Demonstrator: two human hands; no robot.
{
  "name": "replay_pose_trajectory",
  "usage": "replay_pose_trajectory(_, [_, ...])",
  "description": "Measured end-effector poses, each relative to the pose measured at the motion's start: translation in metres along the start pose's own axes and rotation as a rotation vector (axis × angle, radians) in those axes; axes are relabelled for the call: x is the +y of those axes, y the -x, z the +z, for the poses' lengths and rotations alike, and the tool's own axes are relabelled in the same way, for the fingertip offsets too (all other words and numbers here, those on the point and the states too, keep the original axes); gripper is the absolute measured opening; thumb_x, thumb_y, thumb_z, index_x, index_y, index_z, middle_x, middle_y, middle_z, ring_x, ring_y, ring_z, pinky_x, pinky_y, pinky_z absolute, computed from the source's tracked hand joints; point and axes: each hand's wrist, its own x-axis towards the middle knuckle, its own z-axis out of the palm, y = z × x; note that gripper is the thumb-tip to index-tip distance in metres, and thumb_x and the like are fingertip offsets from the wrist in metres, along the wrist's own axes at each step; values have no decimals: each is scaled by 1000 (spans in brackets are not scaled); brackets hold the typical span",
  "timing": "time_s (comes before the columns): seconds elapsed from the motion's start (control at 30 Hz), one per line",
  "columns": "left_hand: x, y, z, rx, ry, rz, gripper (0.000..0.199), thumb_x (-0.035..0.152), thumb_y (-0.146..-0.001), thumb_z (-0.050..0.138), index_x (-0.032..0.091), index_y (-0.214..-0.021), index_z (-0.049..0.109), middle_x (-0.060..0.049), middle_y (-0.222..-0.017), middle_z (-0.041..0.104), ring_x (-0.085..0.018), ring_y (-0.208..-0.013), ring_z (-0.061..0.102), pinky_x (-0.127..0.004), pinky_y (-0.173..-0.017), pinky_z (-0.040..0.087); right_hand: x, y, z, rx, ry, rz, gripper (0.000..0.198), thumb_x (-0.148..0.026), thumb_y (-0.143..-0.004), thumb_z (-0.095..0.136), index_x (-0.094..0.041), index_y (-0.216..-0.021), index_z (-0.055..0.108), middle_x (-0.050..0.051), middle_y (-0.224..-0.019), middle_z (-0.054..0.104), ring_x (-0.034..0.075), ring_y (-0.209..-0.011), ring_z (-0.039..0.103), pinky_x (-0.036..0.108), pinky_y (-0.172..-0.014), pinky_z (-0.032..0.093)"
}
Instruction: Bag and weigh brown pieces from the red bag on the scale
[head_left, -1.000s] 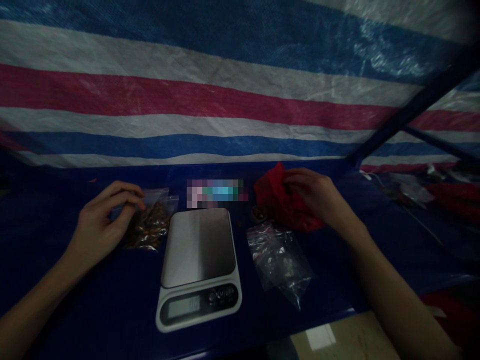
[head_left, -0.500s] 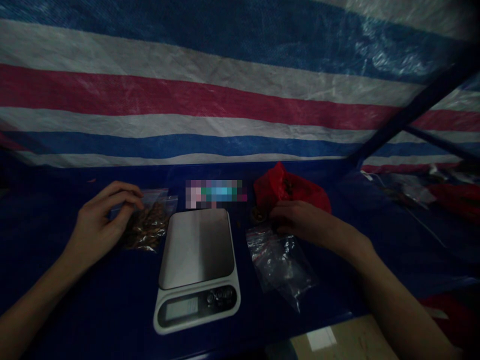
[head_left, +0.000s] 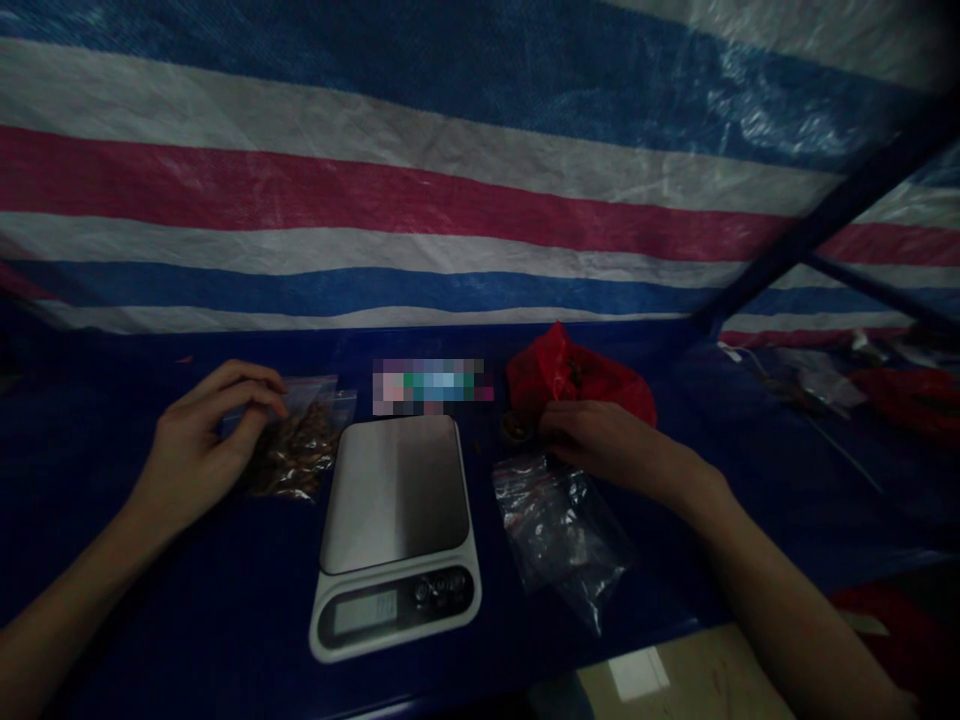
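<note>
Head view looks down on a dark blue desk [head_left: 187, 600] whose far edge meets a striped tarp wall [head_left: 450, 200] and whose near edge drops off at the lower right, where a pale box [head_left: 675, 680] shows below. A kitchen scale [head_left: 397, 535] sits in the middle with its platform bare, and open desk lies to its near left and between it and the clear bags on the right. On the left the left hand [head_left: 199, 450] rests with its grip half curled, fingertips pinching the top edge of a small clear bag of brown pieces [head_left: 296, 450] that lies flat just left of the scale. On the right the right hand [head_left: 600, 440] lies palm down, its grip loosely closed at the top of a pile of empty clear bags [head_left: 559, 525]; whether it actually holds one I cannot tell. Just beyond that hand sits a red bag [head_left: 577, 375], open at the top with dark contents too dim to make out. A small round brownish thing [head_left: 516, 428] lies between the red bag and the scale. Far right, more bags are blurred.
</note>
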Motion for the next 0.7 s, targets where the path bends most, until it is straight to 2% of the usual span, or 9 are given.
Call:
replay_pose_trajectory(0.13, [0,0,1,12,2,3,22,22,-96,53,23,-79,67,-1,-105,66,-19,-99,66,-37,-92,47,1,1,0,-23,-6,8,9,-14,-97,64,-22,-96,69,2,-103,72,17,-87,70,30,-75,50])
replay_pose_trajectory(0.23, [0,-1,1,19,4,6,22,21,-96,52,23,-79,67,-1,-105,66,-19,-99,66,-37,-93,47,-1,4,-8,11,-1,-1,14,-13,-98,60,-22,-94,70,2,-99,72,16,-83,69,29,-72,50])
replay_pose_trajectory(0.3, [0,-1,0,15,1,4,22,22,-96,52,23,-79,67,-1,-105,66,-19,-99,66,-38,-94,47,-5,4,-16,124,-12,4,13,-15,-99,60,-21,-96,71,3,-96,72,17,-82,69,29,-72,50])
replay_pose_trajectory(0.4, [-2,0,0,7,-8,3,23,22,-96,52,23,-78,67,-1,-105,66,-20,-100,66,-39,-96,47,-16,1,-23,401,-109,5,9,-20,-99,62,-21,-99,71,5,-95,73,18,-84,69,30,-74,52])
replay_pose_trajectory(0.47, [-3,0,1,-5,-1,6,23,22,-96,53,23,-79,67,-1,-106,66,-20,-100,66,-38,-95,47,-23,-3,-20,497,-186,-24,8,-21,-100,63,-21,-100,71,5,-95,73,17,-83,69,29,-75,53])
replay_pose_trajectory(0.6, [-1,-1,2,-10,10,6,22,22,-94,53,23,-78,68,-2,-105,66,-20,-99,66,-38,-92,48,-29,-10,-10,407,-225,-89,16,-16,-102,58,-20,-108,72,6,-106,74,17,-94,71,30,-83,55])
replay_pose_trajectory(0.7, [1,-1,1,3,-11,4,21,22,-93,52,22,-78,67,-2,-104,66,-20,-98,66,-38,-93,48,-21,-5,-13,341,-237,-88,17,-16,-102,58,-20,-107,73,5,-106,75,17,-96,71,30,-86,54])
